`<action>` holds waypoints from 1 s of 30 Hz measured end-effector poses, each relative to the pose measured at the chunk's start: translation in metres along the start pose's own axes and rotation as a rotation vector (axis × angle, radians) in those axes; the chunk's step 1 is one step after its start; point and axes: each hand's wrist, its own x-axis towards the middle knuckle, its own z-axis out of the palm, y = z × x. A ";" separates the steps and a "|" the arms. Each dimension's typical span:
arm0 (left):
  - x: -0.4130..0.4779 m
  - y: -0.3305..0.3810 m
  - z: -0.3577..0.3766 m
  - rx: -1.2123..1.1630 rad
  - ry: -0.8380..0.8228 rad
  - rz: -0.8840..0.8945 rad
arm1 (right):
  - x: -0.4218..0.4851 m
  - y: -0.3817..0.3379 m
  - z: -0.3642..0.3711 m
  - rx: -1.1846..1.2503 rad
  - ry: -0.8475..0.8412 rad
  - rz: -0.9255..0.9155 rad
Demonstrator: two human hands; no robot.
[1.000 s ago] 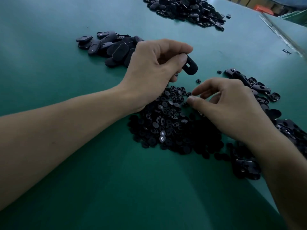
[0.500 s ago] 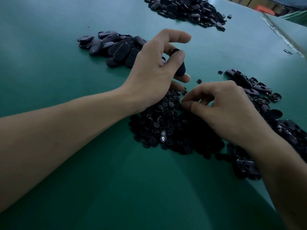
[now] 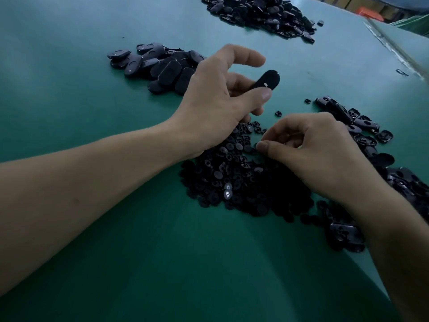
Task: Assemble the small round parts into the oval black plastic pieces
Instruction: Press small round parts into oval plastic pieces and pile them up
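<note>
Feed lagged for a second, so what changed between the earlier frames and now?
The left hand turned the oval black piece it grips so its end now sticks out up and right, index finger lifted. The right hand curled its fingers tighter at the pile of small round parts; whether it pinches one is unclear. The pile itself stayed put.

Green tabletop [image 3: 69, 89], w/ orange obj [image 3: 369, 13] in bkgd, top rt corner.

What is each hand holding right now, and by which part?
The left hand pinches an oval black piece by its near end. The right hand is pinched over the small round parts; whether it grips one cannot be told.
</note>
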 end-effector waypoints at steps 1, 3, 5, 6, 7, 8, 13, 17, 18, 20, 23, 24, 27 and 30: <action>0.000 0.000 0.000 -0.015 -0.001 -0.006 | 0.000 0.000 0.001 0.006 0.011 -0.005; 0.000 0.000 0.000 -0.038 -0.003 -0.016 | 0.001 0.000 0.001 0.046 0.043 -0.020; 0.000 -0.001 0.001 -0.055 -0.002 -0.022 | 0.002 0.000 0.000 0.109 0.084 -0.036; 0.000 -0.002 0.001 -0.064 -0.002 -0.024 | 0.002 0.000 -0.001 0.134 0.106 -0.043; 0.000 -0.003 0.001 -0.074 0.000 -0.025 | 0.002 -0.001 -0.002 0.154 0.130 -0.052; 0.001 -0.003 0.001 -0.083 0.002 -0.025 | 0.002 -0.001 -0.003 0.169 0.155 -0.063; 0.001 -0.006 0.001 -0.073 0.001 -0.012 | 0.002 -0.005 -0.004 0.235 0.242 -0.116; 0.002 -0.007 0.000 -0.042 0.005 -0.014 | 0.001 -0.007 -0.005 0.252 0.280 -0.117; 0.002 -0.006 0.000 -0.037 0.001 -0.016 | 0.001 -0.007 -0.005 0.259 0.288 -0.116; 0.002 -0.006 -0.001 -0.042 -0.002 -0.021 | 0.002 -0.007 -0.005 0.273 0.299 -0.108; 0.002 -0.006 -0.001 -0.059 0.003 -0.029 | 0.002 -0.006 -0.005 0.281 0.307 -0.095; 0.002 -0.006 0.000 -0.062 0.006 -0.030 | 0.002 -0.006 -0.005 0.284 0.309 -0.090; 0.002 -0.006 0.000 -0.035 0.007 -0.025 | 0.002 -0.006 -0.005 0.282 0.310 -0.093; 0.001 -0.006 0.000 0.033 -0.034 0.004 | 0.001 -0.009 -0.004 0.287 0.294 -0.116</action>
